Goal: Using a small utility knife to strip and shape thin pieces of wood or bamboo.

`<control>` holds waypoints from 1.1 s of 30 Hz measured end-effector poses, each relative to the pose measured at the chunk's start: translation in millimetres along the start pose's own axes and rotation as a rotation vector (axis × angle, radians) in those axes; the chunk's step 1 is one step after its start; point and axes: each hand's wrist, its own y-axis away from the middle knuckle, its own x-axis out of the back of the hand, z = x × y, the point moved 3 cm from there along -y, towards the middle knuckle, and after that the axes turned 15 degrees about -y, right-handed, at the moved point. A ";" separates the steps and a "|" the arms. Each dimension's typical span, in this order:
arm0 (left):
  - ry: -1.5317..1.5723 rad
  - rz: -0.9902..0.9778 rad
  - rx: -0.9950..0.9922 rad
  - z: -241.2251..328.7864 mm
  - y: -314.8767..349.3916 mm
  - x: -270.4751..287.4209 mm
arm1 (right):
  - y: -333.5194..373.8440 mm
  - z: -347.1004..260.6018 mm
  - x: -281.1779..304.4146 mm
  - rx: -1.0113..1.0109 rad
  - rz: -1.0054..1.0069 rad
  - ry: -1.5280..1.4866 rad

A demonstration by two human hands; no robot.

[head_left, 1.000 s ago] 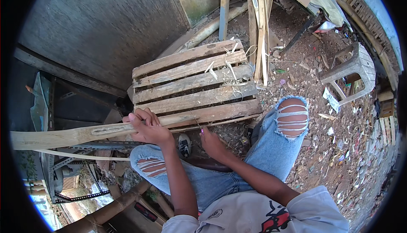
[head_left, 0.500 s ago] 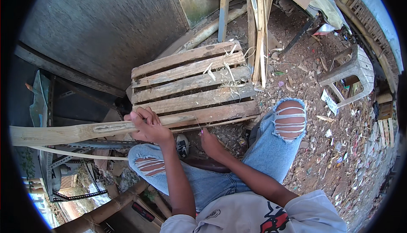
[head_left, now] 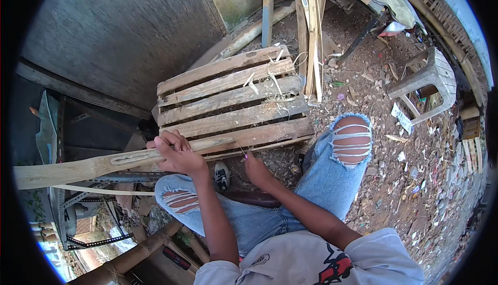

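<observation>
In the head view, the left hand (head_left: pixel 179 155) is wrapped around a pale bamboo strip (head_left: pixel 124 159), thumb across its upper face, and the right hand (head_left: pixel 257 170) is closed on the small handle of a thin-bladed knife (head_left: pixel 240 147). The strip's long axis runs left to right, rising slightly; its broad end reaches the left rim, and its tapered end lies over the nearest slat of the low wooden bench (head_left: pixel 218 121). That tip sits up and left of the right hand, the nearer of the two, with the blade angled toward it; whether they touch, I cannot tell. Pale shavings (head_left: pixel 251 84) lie on the bench's farther slats.
</observation>
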 end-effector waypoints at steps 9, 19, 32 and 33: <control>-0.021 -0.006 -0.035 -9.0 -9.5 3.3 | 10.0 -17.9 -9.5 0.065 -0.024 0.102; -0.018 -0.011 -0.039 -3.1 -11.8 7.4 | 6.1 -3.3 -16.9 0.003 0.000 0.062; -0.061 -0.081 -0.081 -2.8 -5.2 -2.5 | 7.1 -22.9 2.0 0.188 0.060 -0.125; -0.048 -0.078 -0.080 -4.3 -6.1 -0.6 | 10.6 -28.2 -0.5 0.172 0.029 -0.107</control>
